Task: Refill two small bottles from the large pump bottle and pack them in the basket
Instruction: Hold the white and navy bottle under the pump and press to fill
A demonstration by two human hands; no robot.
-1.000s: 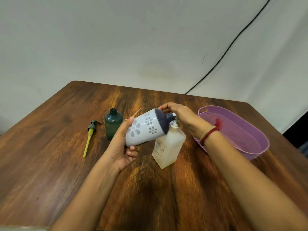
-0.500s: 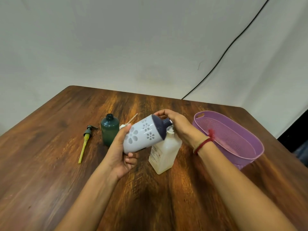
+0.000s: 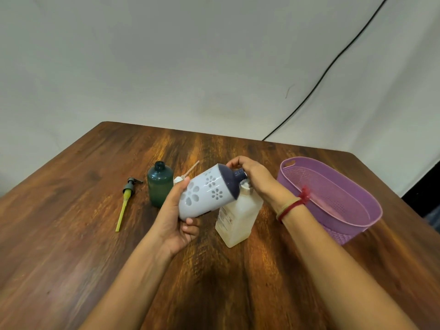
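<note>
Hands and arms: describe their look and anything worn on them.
No sleeves or gloves show. At the right hand the wrist carries a red thread bracelet with a tufted knot, beside a thin tan band. The left hand and its wrist wear nothing.

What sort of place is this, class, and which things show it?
Likely a staged indoor work spot: a wooden table against a plain white backdrop, a black cable trailing down it.

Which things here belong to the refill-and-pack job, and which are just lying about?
In the job: floral bottle, tilted in the left hand; pump bottle, right hand on its pump; open green bottle; yellow-tubed loose pump; basket.
Lying about: black cable on the wall.
</note>
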